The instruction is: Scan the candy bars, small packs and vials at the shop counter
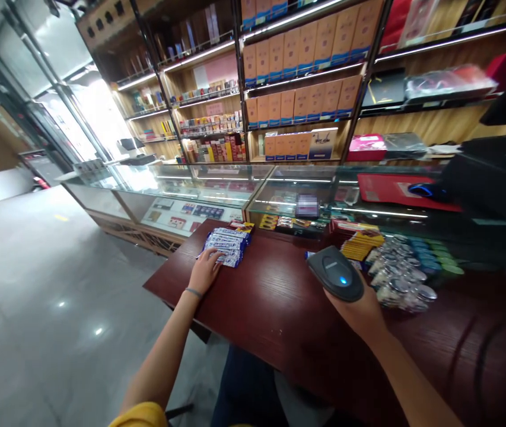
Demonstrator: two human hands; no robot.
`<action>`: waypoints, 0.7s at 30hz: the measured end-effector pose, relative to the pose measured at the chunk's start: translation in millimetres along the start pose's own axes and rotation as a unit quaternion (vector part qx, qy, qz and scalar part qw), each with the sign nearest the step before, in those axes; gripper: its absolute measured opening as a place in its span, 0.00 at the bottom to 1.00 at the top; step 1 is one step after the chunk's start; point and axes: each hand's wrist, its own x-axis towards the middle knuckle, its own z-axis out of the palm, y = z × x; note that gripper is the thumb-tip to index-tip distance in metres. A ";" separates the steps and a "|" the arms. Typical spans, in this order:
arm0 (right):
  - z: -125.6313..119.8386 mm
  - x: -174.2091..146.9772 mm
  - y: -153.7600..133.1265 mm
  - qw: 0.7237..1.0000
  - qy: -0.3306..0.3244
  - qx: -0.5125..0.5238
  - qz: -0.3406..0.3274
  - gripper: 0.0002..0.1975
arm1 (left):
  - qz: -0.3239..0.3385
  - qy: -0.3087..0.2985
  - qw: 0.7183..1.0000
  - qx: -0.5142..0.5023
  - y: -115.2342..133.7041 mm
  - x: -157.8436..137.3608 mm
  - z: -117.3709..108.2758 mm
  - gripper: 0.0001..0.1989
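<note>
My left hand (204, 271) rests with its fingers stretched out on the near left edge of a row of blue-and-white wrapped packets (229, 244), which lie on the dark red wooden table (270, 296). It grips none of them. In my right hand (368, 311) is a black barcode scanner (336, 274) with a blue light glowing on top. My fingers are mostly hidden beneath it. A small blue-and-white end of something pokes out at the scanner's left side, too little of it to name.
Right of the scanner stand yellow packets (362, 244), several clear jars with silvery lids (401, 276), and blue and green items (444, 258). A glass display counter (199, 184) runs behind the table. On it lie a red mat (390, 191) and a mouse (426, 190). Stocked shelves rise behind.
</note>
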 end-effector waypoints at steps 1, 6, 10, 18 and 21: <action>1.5 -3.0 -3.0 1.000 -0.020 -0.013 -0.006 0.21 | -0.007 0.000 1.000 0.001 -2.7 -2.5 1.2 0.15; 2.7 -11.9 -14.6 0.995 -0.084 -0.049 -0.025 0.19 | -0.016 -0.027 0.999 0.008 -5.9 -2.7 12.7 0.20; 3.1 -12.0 -15.0 0.994 -0.089 -0.058 -0.027 0.19 | -0.021 -0.061 0.998 0.020 -5.9 -1.1 17.4 0.22; 2.9 -12.5 -15.6 0.995 -0.081 -0.037 -0.044 0.20 | 0.020 -0.070 0.997 -0.016 2.8 0.5 1.6 0.19; 2.6 -11.7 -15.0 0.995 -0.084 -0.029 -0.042 0.20 | 0.013 -0.054 0.998 -0.015 7.3 -0.2 -3.5 0.16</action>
